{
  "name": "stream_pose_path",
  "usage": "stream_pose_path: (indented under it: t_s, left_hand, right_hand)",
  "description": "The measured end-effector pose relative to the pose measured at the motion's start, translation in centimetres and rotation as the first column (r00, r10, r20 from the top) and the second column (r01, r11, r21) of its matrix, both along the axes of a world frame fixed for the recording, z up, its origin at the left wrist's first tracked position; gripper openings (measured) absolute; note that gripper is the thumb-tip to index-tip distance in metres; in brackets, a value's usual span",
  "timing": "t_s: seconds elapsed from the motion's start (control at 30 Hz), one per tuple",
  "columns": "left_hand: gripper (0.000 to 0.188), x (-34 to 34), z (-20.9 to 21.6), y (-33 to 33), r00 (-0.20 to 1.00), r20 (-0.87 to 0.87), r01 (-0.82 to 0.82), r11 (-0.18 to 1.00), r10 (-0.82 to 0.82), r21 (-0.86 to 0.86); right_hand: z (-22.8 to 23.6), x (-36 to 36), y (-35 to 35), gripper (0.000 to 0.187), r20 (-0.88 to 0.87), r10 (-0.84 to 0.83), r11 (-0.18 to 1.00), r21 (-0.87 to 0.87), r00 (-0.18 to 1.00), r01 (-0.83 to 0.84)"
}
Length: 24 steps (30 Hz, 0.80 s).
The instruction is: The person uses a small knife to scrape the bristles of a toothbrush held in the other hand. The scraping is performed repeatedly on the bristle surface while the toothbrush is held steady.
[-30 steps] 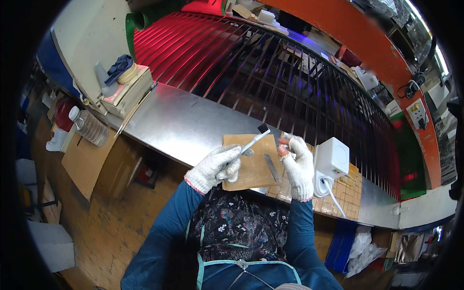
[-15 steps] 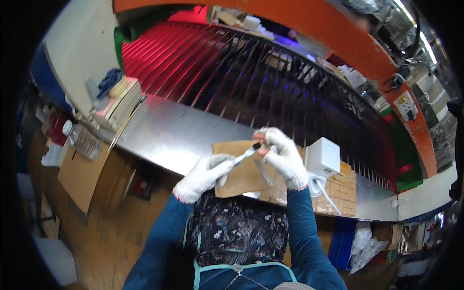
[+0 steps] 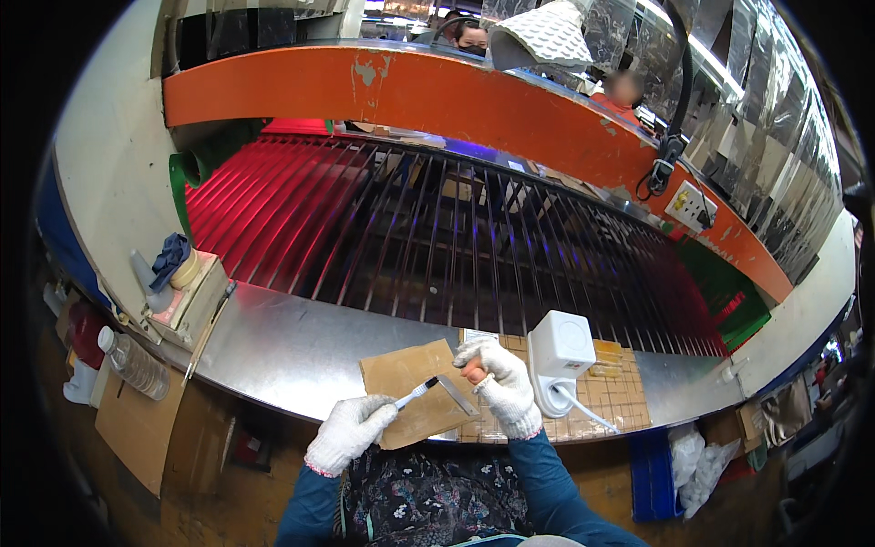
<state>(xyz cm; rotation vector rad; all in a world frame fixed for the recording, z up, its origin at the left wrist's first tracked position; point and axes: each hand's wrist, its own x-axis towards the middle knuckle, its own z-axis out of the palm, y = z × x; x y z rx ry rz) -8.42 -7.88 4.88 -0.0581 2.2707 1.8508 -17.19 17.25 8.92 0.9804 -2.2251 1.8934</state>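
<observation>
In my gloved left hand (image 3: 351, 433) is a small brush (image 3: 416, 393) with a pale handle and dark bristles, tilted up to the right. My gloved right hand (image 3: 501, 387) is raised to the right of the bristles, apart from them. Its bare fingertips are curled together, and whether they hold anything small is hidden. Below both hands lies a sheet of brown cardboard (image 3: 401, 372) on the metal bench edge. A thin grey flat strip (image 3: 456, 398) rests on it, between brush and right hand.
Right of my right hand stands a white box-shaped device (image 3: 561, 345) with a white cable, on a taped brown board (image 3: 609, 394). Metal slats (image 3: 437, 246) span the bench beyond, under an orange beam (image 3: 301, 87). A plastic bottle (image 3: 137, 366) stands at left. People are behind the beam.
My right fingertips have come away from the brush's bristles and curled in. My left hand keeps the brush. The view has tilted up, showing more of the beam and the people beyond.
</observation>
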Motion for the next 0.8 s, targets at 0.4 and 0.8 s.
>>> stream_pose_path:
  t_s: [0.4, 0.8]
  left_hand:
    - [0.042, 0.7, 0.6, 0.3, 0.991, 0.008, 0.137, 0.986, -0.137, -0.099]
    - [0.039, 1.0, 2.1, 0.0, 0.979, 0.104, 0.177, 0.984, -0.176, 0.002]
  right_hand:
    - [-1.7, 0.9, -0.6, 0.022, -0.239, 0.111, 0.919, 0.394, 0.965, -0.008]
    - [-1.2, 2.0, -0.1, 0.034, -0.186, 0.056, 0.894, 0.446, 0.981, 0.034]
